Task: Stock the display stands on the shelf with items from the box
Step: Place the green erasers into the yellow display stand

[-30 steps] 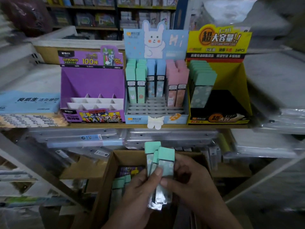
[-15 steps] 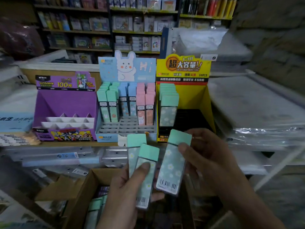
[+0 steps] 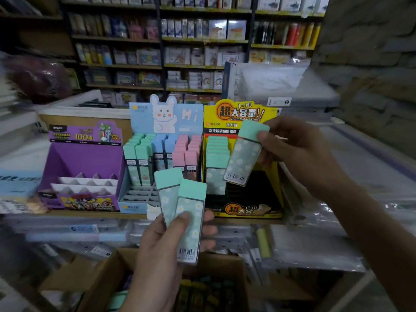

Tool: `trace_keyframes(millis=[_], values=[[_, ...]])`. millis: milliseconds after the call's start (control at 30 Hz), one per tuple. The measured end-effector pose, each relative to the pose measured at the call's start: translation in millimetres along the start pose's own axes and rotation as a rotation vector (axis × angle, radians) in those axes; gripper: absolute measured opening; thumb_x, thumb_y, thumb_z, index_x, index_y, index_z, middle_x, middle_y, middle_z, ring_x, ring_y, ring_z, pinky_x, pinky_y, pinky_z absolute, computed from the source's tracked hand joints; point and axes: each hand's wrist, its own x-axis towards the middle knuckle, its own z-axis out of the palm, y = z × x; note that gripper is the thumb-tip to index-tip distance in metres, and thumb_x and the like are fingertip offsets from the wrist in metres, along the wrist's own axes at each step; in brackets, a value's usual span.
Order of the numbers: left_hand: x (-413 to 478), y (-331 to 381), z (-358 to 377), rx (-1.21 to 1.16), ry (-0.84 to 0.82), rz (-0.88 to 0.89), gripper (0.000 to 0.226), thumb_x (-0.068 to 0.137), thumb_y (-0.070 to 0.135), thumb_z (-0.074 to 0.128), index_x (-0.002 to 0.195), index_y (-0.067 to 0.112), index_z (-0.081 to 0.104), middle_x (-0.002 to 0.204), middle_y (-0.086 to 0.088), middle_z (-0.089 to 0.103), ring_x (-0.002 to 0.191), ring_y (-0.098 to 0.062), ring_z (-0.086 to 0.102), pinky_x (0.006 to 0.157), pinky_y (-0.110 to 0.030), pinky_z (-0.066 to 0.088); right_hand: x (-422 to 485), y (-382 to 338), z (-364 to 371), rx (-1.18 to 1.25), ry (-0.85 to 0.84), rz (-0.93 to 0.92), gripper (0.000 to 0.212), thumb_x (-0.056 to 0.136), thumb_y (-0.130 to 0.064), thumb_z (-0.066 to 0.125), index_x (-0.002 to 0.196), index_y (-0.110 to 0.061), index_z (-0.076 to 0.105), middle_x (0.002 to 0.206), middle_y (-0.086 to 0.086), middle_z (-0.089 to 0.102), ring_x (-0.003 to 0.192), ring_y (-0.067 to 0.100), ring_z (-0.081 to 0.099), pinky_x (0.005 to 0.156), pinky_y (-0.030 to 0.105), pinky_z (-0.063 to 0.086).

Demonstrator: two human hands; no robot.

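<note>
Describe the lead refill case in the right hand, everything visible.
The lead refill case is a flat box, plastic-looking: mint-green cap, pale green body printed with white flowers, barcode at the bottom end. It is tilted, cap up and rightward, held in front of the yellow display stand. The right hand pinches it at the cap.

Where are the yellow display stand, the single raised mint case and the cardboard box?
yellow display stand point(image 3: 241, 111): head view, printed header card.
raised mint case point(image 3: 244, 158): head view, flowered body.
cardboard box point(image 3: 105, 278): head view, left wall.
</note>
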Motion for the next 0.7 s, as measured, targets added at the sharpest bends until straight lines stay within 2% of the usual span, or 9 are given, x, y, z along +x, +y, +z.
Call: trace_keyframes(millis=[167, 467, 700], values=[[3, 1, -3, 0.005, 0.059, 0.034, 0.027, 0.084, 0.026, 0.063, 0.105, 0.018, 0.079, 0.104, -0.023, 0.076, 0.083, -0.038, 0.076, 0.061, -0.034, 0.061, 0, 15, 18, -0.09, -0.055, -0.051, 0.007, 0.095, -0.004, 0.066, 0.101, -0.005, 0.062, 0.082, 0.023, 0.059, 0.058, 0.03, 0.068, 0.051, 0.041, 0.058], [12, -1, -10, 0.02, 0.055, 0.019, 0.025, 0.085, 0.027, 0.064, 0.104, 0.02, 0.079, 0.106, -0.021, 0.076, 0.084, -0.037, 0.077, 0.061, -0.033, 0.061, -3, 16, 27, -0.239, -0.165, -0.05, 0.012, 0.093, -0.003, 0.066, 0.105, -0.005, 0.062, 0.079, 0.016, 0.068, 0.062, 0.021, 0.073, 0.058, 0.028, 0.06], [11, -4, -15, 0.025, 0.057, 0.037, 0.026, 0.084, 0.026, 0.065, 0.106, 0.021, 0.078, 0.105, -0.022, 0.076, 0.083, -0.037, 0.077, 0.061, -0.033, 0.061, -5, 14, 28, -0.241, -0.243, -0.089, 0.01, 0.093, -0.005, 0.069, 0.102, -0.008, 0.064, 0.077, 0.014, 0.067, 0.065, 0.023, 0.072, 0.061, 0.035, 0.06]])
